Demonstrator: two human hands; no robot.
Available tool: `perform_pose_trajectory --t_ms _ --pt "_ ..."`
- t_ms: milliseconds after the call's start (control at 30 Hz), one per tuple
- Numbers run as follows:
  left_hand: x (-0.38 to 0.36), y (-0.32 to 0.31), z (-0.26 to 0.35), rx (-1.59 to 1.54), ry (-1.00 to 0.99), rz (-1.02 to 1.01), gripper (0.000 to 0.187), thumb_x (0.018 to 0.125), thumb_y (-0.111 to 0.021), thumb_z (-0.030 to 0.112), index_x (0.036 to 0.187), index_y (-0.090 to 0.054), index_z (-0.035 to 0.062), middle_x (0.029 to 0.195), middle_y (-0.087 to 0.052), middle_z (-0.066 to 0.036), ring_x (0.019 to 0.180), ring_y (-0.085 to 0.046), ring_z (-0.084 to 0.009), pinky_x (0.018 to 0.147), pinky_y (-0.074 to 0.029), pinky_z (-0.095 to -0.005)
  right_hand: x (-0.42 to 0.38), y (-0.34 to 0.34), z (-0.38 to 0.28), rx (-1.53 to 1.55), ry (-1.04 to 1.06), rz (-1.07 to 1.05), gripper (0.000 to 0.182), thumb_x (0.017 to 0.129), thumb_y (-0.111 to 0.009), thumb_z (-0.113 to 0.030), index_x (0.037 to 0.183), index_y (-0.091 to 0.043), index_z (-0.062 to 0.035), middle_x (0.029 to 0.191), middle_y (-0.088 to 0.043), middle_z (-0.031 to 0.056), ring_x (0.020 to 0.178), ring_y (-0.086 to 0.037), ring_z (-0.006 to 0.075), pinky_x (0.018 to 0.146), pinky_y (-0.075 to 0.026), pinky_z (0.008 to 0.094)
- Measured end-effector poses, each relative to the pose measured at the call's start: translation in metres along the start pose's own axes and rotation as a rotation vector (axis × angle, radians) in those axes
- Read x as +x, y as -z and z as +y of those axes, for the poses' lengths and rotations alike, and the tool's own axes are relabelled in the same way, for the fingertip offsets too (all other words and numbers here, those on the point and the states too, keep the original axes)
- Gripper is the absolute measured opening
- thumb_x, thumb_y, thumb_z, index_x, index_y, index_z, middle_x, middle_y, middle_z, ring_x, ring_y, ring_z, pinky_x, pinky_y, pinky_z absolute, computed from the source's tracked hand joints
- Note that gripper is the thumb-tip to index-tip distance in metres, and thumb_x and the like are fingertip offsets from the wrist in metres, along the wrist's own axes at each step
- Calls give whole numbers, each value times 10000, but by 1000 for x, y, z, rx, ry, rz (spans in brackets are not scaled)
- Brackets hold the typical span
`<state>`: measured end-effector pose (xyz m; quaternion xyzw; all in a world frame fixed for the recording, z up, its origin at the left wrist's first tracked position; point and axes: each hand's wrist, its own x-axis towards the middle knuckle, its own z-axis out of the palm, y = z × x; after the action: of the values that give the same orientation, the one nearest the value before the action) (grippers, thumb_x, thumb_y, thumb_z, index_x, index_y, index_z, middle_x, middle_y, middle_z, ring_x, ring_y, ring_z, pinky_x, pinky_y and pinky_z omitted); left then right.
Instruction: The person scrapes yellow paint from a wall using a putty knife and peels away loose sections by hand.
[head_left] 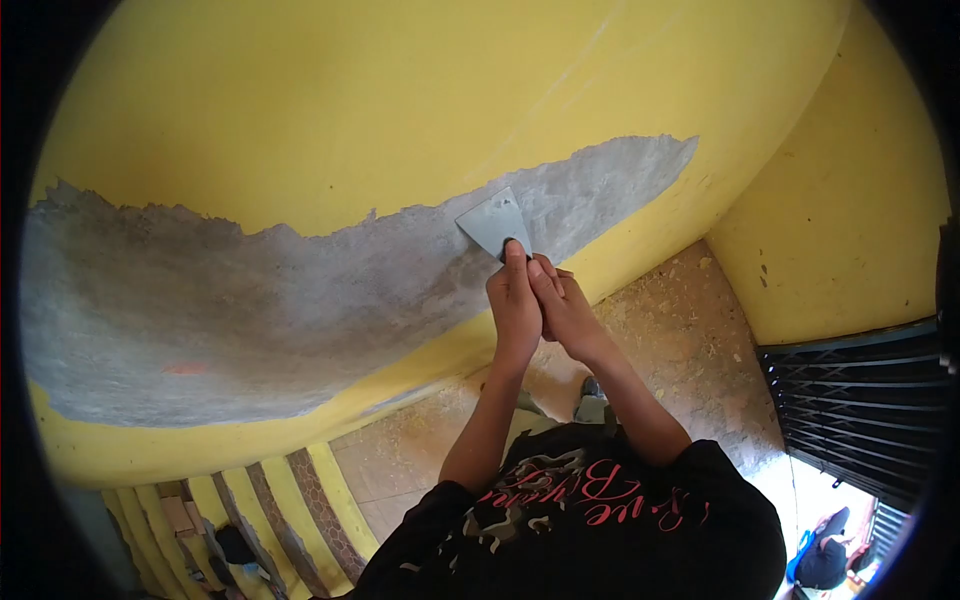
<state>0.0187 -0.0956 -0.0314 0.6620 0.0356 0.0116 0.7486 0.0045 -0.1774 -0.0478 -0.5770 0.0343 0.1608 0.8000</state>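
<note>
A putty knife (494,222) with a wide, flat metal blade lies against the bare grey patch (330,280) of the wall, its front edge close to the ragged border of the yellow paint (300,110). My left hand (516,312) is closed round the handle, thumb stretched along it at the base of the blade. Pressed beside it, my right hand (572,318) wraps the same grip from the right. Between them the two hands hide most of the handle.
Yellow-edged steps (320,510) descend at the lower left, with a dark object (235,545) on them. Paint flakes litter the brown floor (690,340). A dark folding metal gate (860,395) stands at right, and a person (825,560) is outside beyond it.
</note>
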Motion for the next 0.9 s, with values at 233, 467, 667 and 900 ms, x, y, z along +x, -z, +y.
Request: perform_pose_trajectory --t_ms 233,467,667,900 --pt "14 -6 35 -181 -120 -72 580 979 -362 503 728 -530 8 558 -518 -92 661 -631 -265 675 -507 -369 7 -9 -37 17 217 -28 426 978 -463 -395 767 -547 -35 575 -468 -26 488 -425 65 435 -313 238" --pt "9 1 -9 -270 -53 44 350 954 -538 298 909 -595 -45 800 -667 -146 738 -672 -223 644 -526 -292 3 16 11 96 -15 -66 519 968 -429 -485 624 -452 -98 546 -395 -42 444 -345 45 387 -258 220" --pt "7 0 7 -182 -138 56 328 938 -569 264 943 -598 -63 804 -671 -158 657 -667 -230 616 -539 -309 -3 11 -2 141 15 -88 542 953 -418 -536 627 -429 -104 529 -359 -46 440 -325 42 383 -249 215" --pt "3 -4 19 -212 -89 25 344 939 -564 273 913 -592 -69 811 -671 -171 678 -677 -246 630 -550 -322 -10 25 -19 82 -43 -138 530 943 -440 -541 654 -444 -97 547 -370 -47 456 -335 35 389 -257 209"
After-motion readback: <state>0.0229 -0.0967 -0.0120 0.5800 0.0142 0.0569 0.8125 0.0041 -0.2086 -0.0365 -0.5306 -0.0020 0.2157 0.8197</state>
